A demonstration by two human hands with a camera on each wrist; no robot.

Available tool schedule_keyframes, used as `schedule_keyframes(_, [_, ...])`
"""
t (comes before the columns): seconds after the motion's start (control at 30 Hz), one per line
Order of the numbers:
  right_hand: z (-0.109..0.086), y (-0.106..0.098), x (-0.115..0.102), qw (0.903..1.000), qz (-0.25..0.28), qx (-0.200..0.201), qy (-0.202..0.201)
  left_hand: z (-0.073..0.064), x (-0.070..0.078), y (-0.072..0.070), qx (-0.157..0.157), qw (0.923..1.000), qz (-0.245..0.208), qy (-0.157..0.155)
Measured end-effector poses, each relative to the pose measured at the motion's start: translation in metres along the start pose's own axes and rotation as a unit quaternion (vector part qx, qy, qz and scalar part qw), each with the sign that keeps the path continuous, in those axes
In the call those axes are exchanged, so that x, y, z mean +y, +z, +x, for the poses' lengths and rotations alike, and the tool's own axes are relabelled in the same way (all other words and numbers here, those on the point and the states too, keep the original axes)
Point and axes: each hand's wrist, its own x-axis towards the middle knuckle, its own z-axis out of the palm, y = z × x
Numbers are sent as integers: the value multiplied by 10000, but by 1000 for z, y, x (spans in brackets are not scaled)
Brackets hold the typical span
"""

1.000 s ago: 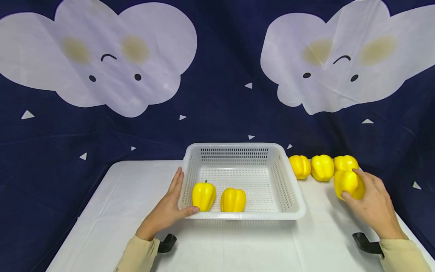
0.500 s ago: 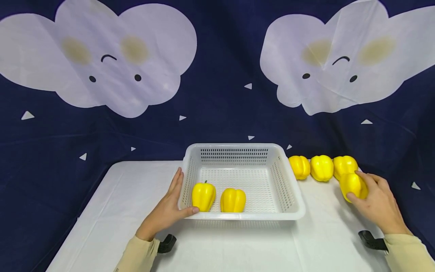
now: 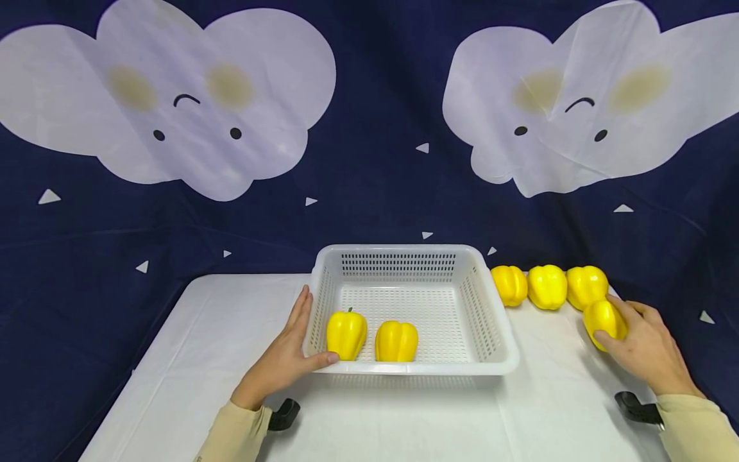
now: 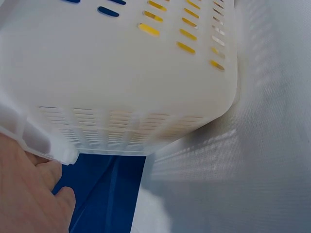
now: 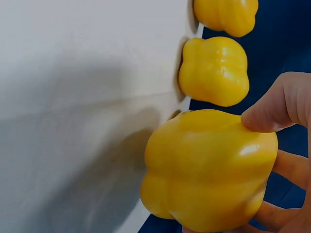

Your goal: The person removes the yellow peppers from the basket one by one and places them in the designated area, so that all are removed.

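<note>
My left hand rests against the near left corner of a white perforated plastic basket. Its straight fingers lie along the basket's left side, with the thumb over the front rim. Inside the basket stand two yellow bell peppers, one with a green stem at the left and another beside it. On the right, my right hand grips a yellow bell pepper between thumb and fingers. The right wrist view shows this pepper large, its shadow falling on the white cloth.
Three more yellow bell peppers, the nearest to my right hand being one, line the table's back edge right of the basket. White cloth covers the table. A dark blue curtain with cloud prints hangs behind.
My right hand has moved right and slightly nearer with the gripped bell pepper, uncovering more of the pepper behind it. The left hand and basket have stayed put.
</note>
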Motion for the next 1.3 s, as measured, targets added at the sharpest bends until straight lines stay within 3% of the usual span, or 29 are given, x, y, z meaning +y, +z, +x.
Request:
schedule_keyframes(0.27, [6, 4, 6, 9978, -227, -341, 530, 0, 0, 0, 9, 10000, -3, -16])
schedule_keyframes(0.83, [10, 5, 17, 9976, -385, -538, 225, 0, 0, 0, 1, 10000, -68, -38])
schedule_keyframes(1.3, [12, 3, 19, 9947, -226, -810, 594, 0, 1, 0, -11, 9999, -125, -93])
